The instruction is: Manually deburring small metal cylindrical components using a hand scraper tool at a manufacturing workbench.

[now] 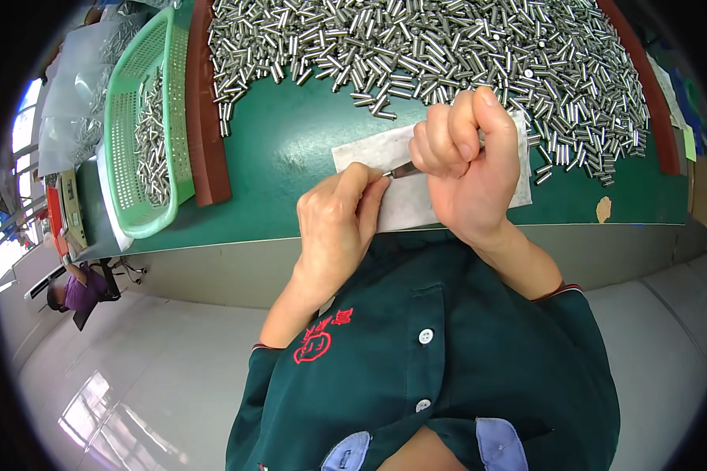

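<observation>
Right hand [470, 161]: fist clenched round a slim silvery metal tool [401, 169], held low over the white rectangular cloth pad [404, 200] on the green table mat [291, 149], probably to steady fine work. Left hand [339, 224]: fingertips pinched at the tool's tip, whatever they grasp hidden. Heap of short silver metal cylinders [448, 47] and a mint-green plastic mesh basket [126, 169] lie within reach; the tool's handle is buried in the fist.
</observation>
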Demonstrator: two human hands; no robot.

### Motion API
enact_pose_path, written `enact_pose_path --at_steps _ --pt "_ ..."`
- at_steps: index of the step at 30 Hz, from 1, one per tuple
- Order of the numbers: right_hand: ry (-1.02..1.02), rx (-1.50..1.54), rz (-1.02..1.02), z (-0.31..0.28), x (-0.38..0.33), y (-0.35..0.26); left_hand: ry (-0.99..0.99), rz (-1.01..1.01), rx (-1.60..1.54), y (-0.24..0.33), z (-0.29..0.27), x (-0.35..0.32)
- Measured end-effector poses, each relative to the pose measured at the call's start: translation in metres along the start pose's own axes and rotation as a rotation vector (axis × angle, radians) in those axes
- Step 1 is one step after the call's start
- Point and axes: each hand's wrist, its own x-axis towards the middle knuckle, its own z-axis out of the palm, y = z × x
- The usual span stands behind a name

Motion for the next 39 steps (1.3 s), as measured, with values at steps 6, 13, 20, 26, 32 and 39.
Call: enact_pose_path --at_steps 6,13,20,26,32,39 --pt "-0.026 -0.03 -0.005 0.003 -0.002 0.001 0.034 0.008 -0.025 -0.001 0.001 -0.002" --pt "-0.013 -0.226 -0.109 0.015 -0.008 0.007 0.047 0.005 -0.029 -0.001 0.002 -0.003" --pt "-0.098 -0.422 -0.227 0.018 -0.009 0.014 0.023 0.029 -0.016 0.0 -0.001 -0.001" --pt "-0.008 -0.08 -0.042 0.008 0.0 0.007 0.019 0.064 0.016 -0.001 -0.003 -0.002" --pt "-0.003 0.195 -0.111 -0.002 0.004 -0.008 -0.222 -0.447 -1.315 -0.019 -0.019 0.015" --pt "0.052 0.147 -0.037 0.0 0.003 -0.009 -0.276 -0.55 -1.567 -0.025 -0.019 0.028"
